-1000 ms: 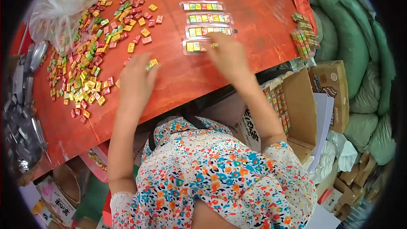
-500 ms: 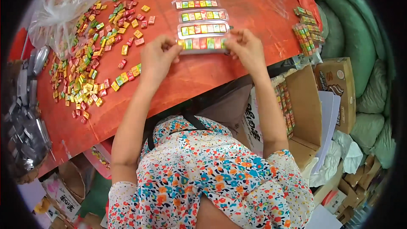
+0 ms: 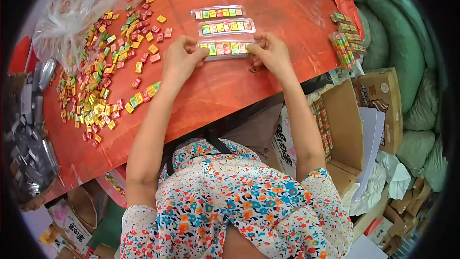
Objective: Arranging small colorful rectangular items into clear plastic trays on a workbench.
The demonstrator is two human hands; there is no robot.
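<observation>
A narrow clear plastic tray [image 3: 226,48] holds a row of small red, yellow and green wrapped pieces. It lies across the red tabletop in front of me. My left hand [image 3: 184,57] pinches its left end between thumb and fingers, and my right hand [image 3: 270,53] grips the right end the same way. Just beyond it is a second filled tray [image 3: 227,27], with a third filled tray [image 3: 218,13] farther off; neither is touched by a hand. Whether anything lies beneath the held tray cannot be made out.
Loose wrapped pieces [image 3: 103,86] are heaped on the left, beside a clear plastic bag [image 3: 79,17]. Stacked bundles of pieces [image 3: 343,49] sit at the table's right edge. Below stands an open cardboard box [image 3: 342,132]; dark trays [image 3: 28,139] fill the far left.
Three filled trays show where four did before; the held one now covers the spot of the one just beyond it. The whole view has shifted slightly. Both hands keep hold of the ends.
</observation>
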